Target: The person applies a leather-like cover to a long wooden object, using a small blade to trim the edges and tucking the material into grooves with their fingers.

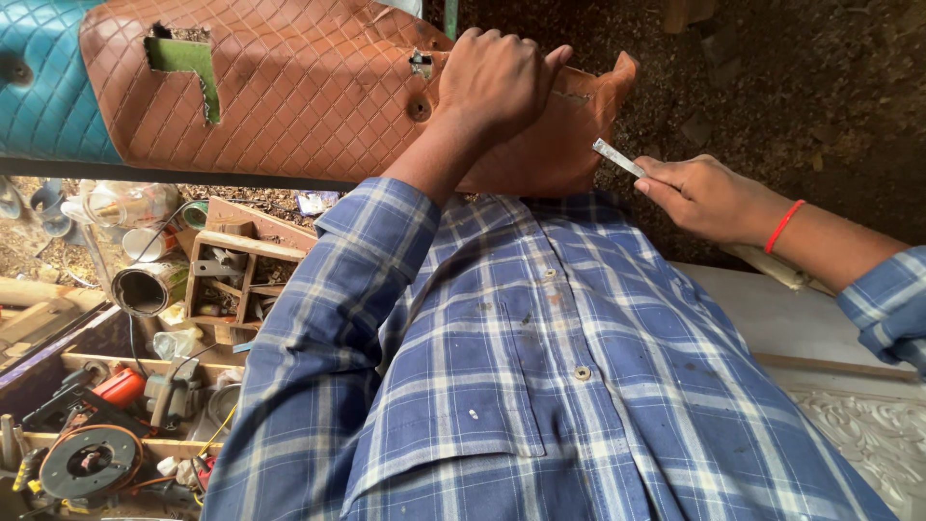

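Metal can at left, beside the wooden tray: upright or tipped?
Tipped. The metal can lies on its side, its dark open mouth facing the camera, next to the wooden compartment tray. Contents: cannot tell.

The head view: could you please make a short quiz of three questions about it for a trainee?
1. True or false: the left hand presses on the brown quilted panel.
2. What does the right hand hold?
A. a thin flat metal strip
B. a paint brush
C. a hammer
3. Fill in: on the right wrist sits a ____ band.

Key:
1. True; the closed hand rests on the panel's edge.
2. A; the metal strip sticks out of the fingers toward the panel.
3. red
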